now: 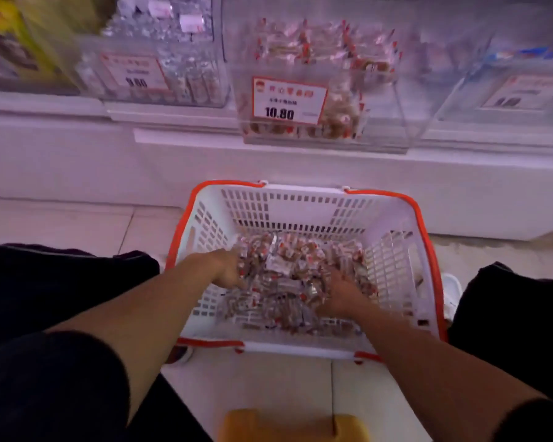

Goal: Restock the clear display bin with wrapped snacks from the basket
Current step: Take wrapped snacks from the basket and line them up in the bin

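Observation:
A white basket [304, 205] with an orange rim stands on the floor in front of me, holding a heap of wrapped snacks [296, 275] in red, white and brown wrappers. My left hand [225, 269] is dug into the left side of the heap, its fingers buried among the wrappers. My right hand [340, 293] lies in the right side of the heap, fingers curled into the snacks. Above, on the shelf, the clear display bin [387, 100] holds the same snacks and carries a price tag [288, 102] reading 10.80.
Clear bins stand on either side: one to the left [154, 68] with silver-wrapped items, one to the right [505, 90]. A white shelf ledge [205, 138] runs below them. A yellow-orange object [294, 425] lies on the tiled floor near me. My dark-clad knees flank the basket.

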A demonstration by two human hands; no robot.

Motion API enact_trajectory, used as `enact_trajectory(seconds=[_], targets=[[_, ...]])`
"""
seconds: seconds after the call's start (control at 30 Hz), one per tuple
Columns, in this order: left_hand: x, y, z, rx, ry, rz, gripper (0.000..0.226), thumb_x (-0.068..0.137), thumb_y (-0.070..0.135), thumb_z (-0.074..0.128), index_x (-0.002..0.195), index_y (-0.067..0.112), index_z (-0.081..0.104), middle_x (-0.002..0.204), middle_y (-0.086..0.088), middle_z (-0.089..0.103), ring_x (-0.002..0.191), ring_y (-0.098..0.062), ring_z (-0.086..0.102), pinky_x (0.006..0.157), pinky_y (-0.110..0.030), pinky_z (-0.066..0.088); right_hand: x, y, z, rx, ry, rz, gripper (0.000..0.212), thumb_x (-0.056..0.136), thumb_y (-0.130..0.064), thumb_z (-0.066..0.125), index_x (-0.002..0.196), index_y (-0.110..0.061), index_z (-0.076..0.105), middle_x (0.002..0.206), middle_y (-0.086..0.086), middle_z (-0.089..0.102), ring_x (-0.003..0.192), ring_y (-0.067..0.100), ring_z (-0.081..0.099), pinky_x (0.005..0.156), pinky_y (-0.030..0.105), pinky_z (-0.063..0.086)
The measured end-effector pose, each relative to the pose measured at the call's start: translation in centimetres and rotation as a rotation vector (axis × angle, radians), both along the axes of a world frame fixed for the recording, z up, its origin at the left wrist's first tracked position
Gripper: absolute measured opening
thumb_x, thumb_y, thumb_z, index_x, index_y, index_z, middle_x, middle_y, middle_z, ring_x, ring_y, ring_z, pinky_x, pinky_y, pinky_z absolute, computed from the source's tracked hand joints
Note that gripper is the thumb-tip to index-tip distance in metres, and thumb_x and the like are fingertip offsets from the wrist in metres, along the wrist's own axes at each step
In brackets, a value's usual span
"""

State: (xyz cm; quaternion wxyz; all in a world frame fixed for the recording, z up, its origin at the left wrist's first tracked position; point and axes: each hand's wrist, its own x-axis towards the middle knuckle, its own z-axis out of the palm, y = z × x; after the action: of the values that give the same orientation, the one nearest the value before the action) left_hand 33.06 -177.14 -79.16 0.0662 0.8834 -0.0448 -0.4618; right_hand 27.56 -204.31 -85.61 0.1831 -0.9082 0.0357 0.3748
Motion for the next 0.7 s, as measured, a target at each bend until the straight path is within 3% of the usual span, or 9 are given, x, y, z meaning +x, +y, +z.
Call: enact_trajectory(seconds=[0.07,0.17,0.23,0.3,0.4,0.47,0.6,0.7], targets=[[-0.9,-1.1,-3.5,-0.147,-0.028,0.306,0.107,0.088,0.039,0.073,0.159,0.014,-0.003,0.15,-0.015,0.04,0.125,-0.037,0.05,0.102,-0.044,0.046,-0.7,-1.0,-2.6,-0.023,-0.045,-0.15,0.126,0.058,-0.062,0.077,0.153,-0.004,0.019,0.148,0.025,0.04,0.128,0.036,0.05,0.101,0.036,0.044],[-1.2,-2.1,-7.9,-0.267,-0.094,0.695,0.109,0.086,0.044,0.074,0.159,0.023,-0.003,0.163,-0.013,0.016,0.142,-0.041,0.032,0.109,-0.048,0.039,0.9,-0.4,-4.4,0.021,-0.25,-0.384,0.112,0.068,-0.055,0.081,0.154,-0.014,0.021,0.143,0.023,0.045,0.124,0.038,0.051,0.099,0.045,0.048],[-0.8,-2.4,-10.3,-0.287,-0.127,0.824,0.105,0.085,0.051,0.072,0.159,0.03,0.0,0.165,-0.013,0.006,0.147,-0.041,0.023,0.116,-0.053,0.032,2.5,1.1,-4.8,0.107,-0.326,-0.423,0.102,0.068,-0.058,0.08,0.149,-0.021,0.03,0.147,0.019,0.039,0.13,0.038,0.044,0.102,0.049,0.046],[0.2,-2.6,-12.2,-0.31,-0.148,0.914,0.099,0.087,0.048,0.072,0.158,0.032,0.004,0.163,-0.017,0.014,0.143,-0.042,0.031,0.114,-0.052,0.036,4.1,2.7,-5.3,0.142,-0.368,-0.353,0.092,0.07,-0.063,0.075,0.144,-0.026,0.035,0.147,0.016,0.037,0.133,0.039,0.038,0.106,0.049,0.042],[1.5,-3.0,-13.8,-0.201,-0.178,0.928,0.098,0.088,0.049,0.069,0.158,0.036,0.001,0.163,-0.019,0.013,0.145,-0.041,0.026,0.115,-0.05,0.033,5.8,5.1,-6.1,0.132,-0.274,-0.213,0.097,0.071,-0.078,0.064,0.149,-0.038,0.023,0.155,0.018,0.017,0.142,0.048,0.018,0.112,0.056,0.029],[2.0,-3.2,-14.4,-0.078,-0.183,0.854,0.097,0.088,0.052,0.067,0.157,0.038,0.001,0.162,-0.021,0.013,0.145,-0.043,0.024,0.116,-0.052,0.031,6.6,6.3,-6.6,0.025,-0.22,-0.113,0.097,0.073,-0.083,0.056,0.151,-0.04,0.017,0.158,0.021,0.007,0.142,0.052,0.011,0.112,0.061,0.027],[1.3,-3.0,-15.3,-0.169,-0.309,0.83,0.072,0.09,0.027,0.07,0.15,0.033,0.03,0.14,-0.02,0.041,0.119,-0.041,0.051,0.098,-0.046,0.049,6.8,7.1,-6.9,-0.04,-0.291,-0.07,0.063,0.084,-0.062,0.062,0.135,-0.029,0.045,0.145,0.018,0.024,0.126,0.045,0.035,0.1,0.05,0.045],[0.6,-3.0,-14.9,-0.293,-0.507,0.738,0.038,0.089,0.017,0.07,0.123,0.024,0.054,0.107,-0.008,0.056,0.091,-0.029,0.061,0.065,-0.029,0.047,6.8,6.8,-6.5,0.122,-0.367,-0.107,0.015,0.088,-0.03,0.071,0.092,-0.021,0.06,0.115,0.01,0.052,0.087,0.026,0.057,0.086,0.032,0.051]])
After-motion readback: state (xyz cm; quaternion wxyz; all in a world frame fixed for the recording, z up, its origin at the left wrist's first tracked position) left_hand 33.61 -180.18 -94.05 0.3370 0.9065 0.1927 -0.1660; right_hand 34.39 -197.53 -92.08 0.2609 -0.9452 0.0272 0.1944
